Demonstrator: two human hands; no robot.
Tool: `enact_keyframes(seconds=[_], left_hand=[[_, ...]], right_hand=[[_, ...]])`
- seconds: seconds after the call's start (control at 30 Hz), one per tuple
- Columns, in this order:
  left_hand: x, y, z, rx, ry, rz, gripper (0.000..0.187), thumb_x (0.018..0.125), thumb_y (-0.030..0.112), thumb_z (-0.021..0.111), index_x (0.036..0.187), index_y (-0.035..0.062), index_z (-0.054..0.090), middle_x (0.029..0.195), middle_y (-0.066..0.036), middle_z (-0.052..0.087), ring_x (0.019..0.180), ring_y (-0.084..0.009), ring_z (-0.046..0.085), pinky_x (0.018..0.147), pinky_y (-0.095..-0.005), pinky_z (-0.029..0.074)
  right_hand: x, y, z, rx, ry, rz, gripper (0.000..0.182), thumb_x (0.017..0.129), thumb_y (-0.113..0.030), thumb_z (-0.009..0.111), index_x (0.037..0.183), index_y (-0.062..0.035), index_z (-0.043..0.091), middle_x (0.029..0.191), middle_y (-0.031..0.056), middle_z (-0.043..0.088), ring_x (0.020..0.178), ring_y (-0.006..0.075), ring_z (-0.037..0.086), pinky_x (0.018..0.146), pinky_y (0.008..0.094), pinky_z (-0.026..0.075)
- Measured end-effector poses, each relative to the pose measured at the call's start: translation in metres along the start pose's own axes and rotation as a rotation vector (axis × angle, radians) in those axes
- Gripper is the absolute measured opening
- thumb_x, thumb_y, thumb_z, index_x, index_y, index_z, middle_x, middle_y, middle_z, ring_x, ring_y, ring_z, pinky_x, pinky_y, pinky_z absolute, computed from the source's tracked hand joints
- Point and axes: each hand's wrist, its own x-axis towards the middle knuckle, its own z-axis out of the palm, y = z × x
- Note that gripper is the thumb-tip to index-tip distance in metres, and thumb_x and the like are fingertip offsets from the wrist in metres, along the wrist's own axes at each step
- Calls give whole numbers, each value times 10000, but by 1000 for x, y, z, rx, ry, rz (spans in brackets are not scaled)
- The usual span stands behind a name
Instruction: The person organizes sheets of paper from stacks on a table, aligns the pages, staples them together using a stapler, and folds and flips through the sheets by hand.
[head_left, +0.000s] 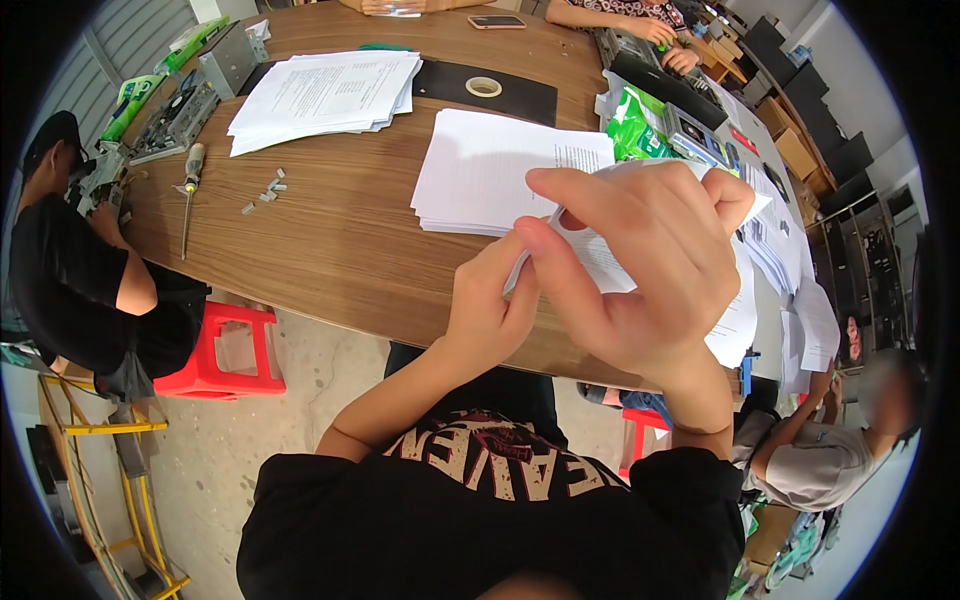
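White, finely printed sheets (603, 264) curl at one o'clock from the black shirt (340, 530); the left hand (487, 305) pinches their nine-o'clock edge; the right hand (655, 265) arches over, thumb and forefinger parted, its hold unclear.

Head camera: head-worn, facing forward and steeply down.
Fisheye field: wide, dark at the corners.
Printed black T-shirt (480, 540): near, 6 o'clock.
Right hand (645, 265): near, between 2 and 3 o'clock.
Wood-grain tabletop (335, 215): beyond, 10 to 12 o'clock.
Smartphone (497, 22): farther, 12 o'clock.
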Motion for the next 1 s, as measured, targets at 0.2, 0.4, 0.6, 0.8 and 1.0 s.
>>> enact_keyframes(seconds=[0.2,0.4,0.6,0.8,1.0], left_hand=[[1,0,-1,-1,-25,-5,268,852,-45,482,1108,-11,550,849,-193,616,723,-352,613,638,-343,479],[3,-4,1,-1,-18,-19,247,870,-32,464,1099,-5,553,809,-191,598,693,-367,593,612,-358,464],[30,35,-39,128,-405,-170,211,932,86,478,1115,13,553,820,-224,587,715,-409,569,645,-378,468],[83,62,-86,169,-916,-148,262,945,156,486,1149,13,567,877,-227,622,800,-358,608,748,-383,469],[114,31,-86,269,-1236,-326,360,911,303,576,1096,-3,620,943,-140,677,860,-219,630,779,-318,471]], right_hand=[[-2,1,1,5,4,0,256,638,-112,778,880,-106,695,656,-38,581,620,123,523,661,279,256],[2,0,-6,50,-50,40,282,626,-108,776,895,-111,693,671,-35,587,639,135,521,667,296,262],[16,11,-30,-47,-104,-14,232,647,-51,736,870,-98,697,688,-22,581,606,142,509,657,298,277],[26,26,-58,277,-238,155,97,737,15,679,834,10,674,707,58,611,592,117,517,523,231,362],[-31,36,-24,636,-158,720,78,820,-43,667,853,27,675,671,-4,599,589,35,483,518,195,367]])
